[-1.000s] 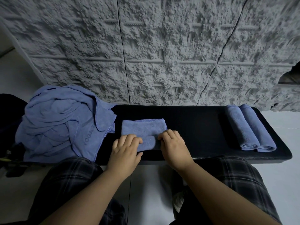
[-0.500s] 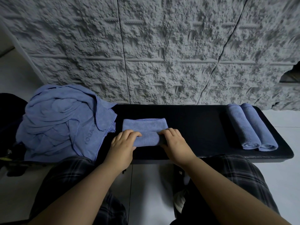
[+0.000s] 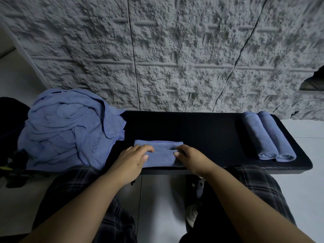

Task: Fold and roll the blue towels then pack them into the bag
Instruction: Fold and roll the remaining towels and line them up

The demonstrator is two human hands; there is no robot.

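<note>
A folded blue towel (image 3: 160, 156) lies on the black bench (image 3: 201, 134) near its front edge, partly rolled, with a short flat strip left at the back. My left hand (image 3: 133, 157) grips the roll's left end with curled fingers. My right hand (image 3: 189, 155) grips its right end the same way. Two finished blue towel rolls (image 3: 268, 137) lie side by side at the bench's right end. A loose heap of blue towels (image 3: 68, 128) covers the left end. No bag is clearly visible.
A rough grey stone-textured wall (image 3: 166, 50) rises right behind the bench. A dark object (image 3: 8, 120) sits at the far left behind the heap. My knees in plaid shorts (image 3: 73, 186) are below the bench, over a pale tiled floor (image 3: 157, 207).
Both hands have rolled the towel away from me. The flat part behind the roll has shrunk to a narrow strip and the roll is thicker.
</note>
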